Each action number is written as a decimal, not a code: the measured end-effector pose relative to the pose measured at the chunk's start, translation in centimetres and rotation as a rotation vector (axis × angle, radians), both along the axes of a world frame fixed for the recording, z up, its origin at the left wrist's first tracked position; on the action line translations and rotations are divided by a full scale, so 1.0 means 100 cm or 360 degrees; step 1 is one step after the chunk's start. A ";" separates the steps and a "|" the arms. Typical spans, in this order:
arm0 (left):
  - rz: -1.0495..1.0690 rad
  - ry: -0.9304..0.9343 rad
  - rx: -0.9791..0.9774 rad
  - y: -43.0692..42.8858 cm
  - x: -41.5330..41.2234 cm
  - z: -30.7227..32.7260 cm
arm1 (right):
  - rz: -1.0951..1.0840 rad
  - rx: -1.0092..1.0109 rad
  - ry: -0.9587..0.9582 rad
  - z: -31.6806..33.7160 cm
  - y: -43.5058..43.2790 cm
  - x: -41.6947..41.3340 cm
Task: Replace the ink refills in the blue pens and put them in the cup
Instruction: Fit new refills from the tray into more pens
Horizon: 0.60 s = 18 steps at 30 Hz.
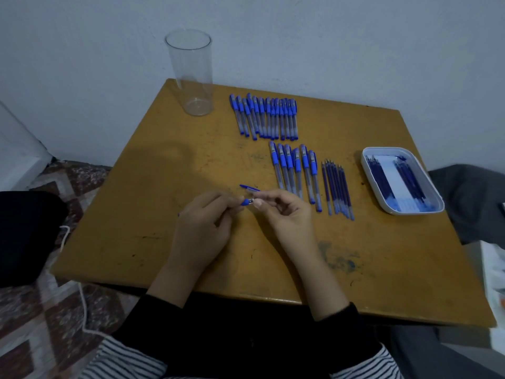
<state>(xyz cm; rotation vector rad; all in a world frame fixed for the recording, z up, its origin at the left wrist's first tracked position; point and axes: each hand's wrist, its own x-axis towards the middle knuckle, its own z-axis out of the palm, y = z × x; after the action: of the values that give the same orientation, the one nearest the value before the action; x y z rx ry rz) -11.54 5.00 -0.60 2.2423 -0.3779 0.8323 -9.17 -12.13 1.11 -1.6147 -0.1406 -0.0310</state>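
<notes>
Grips of left hand (202, 228) and right hand (287, 217) pinch a blue pen (247, 202) over the ink-stained table (153, 242) by a wall (328, 36).

Cup (191, 75) stands back left, pens (263, 117) right of it, tray (415, 212) (holding refills (378, 176)) rightmost.

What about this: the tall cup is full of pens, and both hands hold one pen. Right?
Not quite. In the head view the tall cup is empty; the pens lie on the table. The left hand and right hand do hold one pen.
</notes>
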 end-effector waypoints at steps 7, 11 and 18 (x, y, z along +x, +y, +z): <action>0.0211 0.0118 -0.0282 0.004 0.004 -0.003 | -0.0248 -0.0131 -0.0015 -0.004 0.003 0.006; 0.0276 0.0168 -0.0304 0.004 0.004 -0.002 | -0.0326 -0.0687 -0.0315 -0.009 0.010 0.008; 0.0254 0.0209 -0.0332 0.003 0.005 -0.002 | -0.0428 -0.0968 -0.0355 -0.010 0.018 0.013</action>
<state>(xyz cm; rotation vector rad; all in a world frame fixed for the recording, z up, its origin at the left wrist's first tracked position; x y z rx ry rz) -11.04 5.34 -0.85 2.1365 -0.0474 0.7627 -7.84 -10.37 0.11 -2.2270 -0.1082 -0.4101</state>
